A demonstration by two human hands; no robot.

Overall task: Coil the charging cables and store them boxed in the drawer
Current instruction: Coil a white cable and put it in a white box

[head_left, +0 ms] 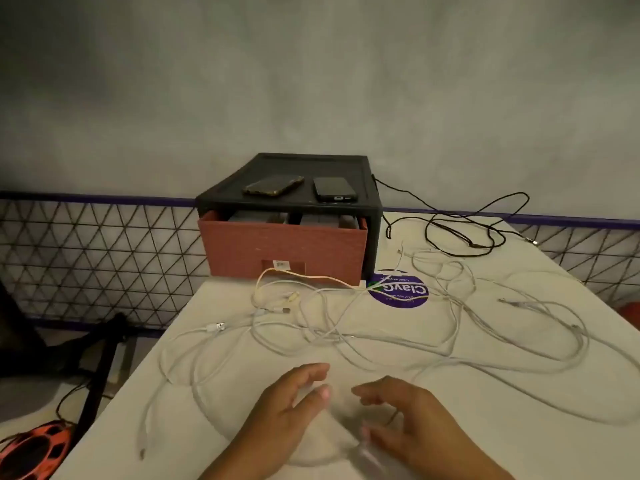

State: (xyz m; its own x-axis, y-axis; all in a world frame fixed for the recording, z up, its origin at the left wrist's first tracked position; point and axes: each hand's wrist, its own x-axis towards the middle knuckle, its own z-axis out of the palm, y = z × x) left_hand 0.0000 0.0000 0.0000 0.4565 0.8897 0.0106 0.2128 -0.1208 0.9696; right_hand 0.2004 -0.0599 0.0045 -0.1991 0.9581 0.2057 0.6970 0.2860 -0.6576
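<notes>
Nothing coiled yet, I'd say. The white cables [346, 337] sprawl tangled across the table [502, 455], a black cable [464, 230] loops far right, and the drawer [284, 251] sits partly open with grey boxes [258, 218] inside. Left hand [291, 400] hovers, fingers loosely spread, holding nothing. Right hand [408, 420] curls, blurred, and I cannot tell if it pinches a strand. One plug lies near the table's left edge; there's bare room near right.

Head-worn wide view looks down across the table [502, 455] from its near edge, facing the wall [311, 81]
</notes>
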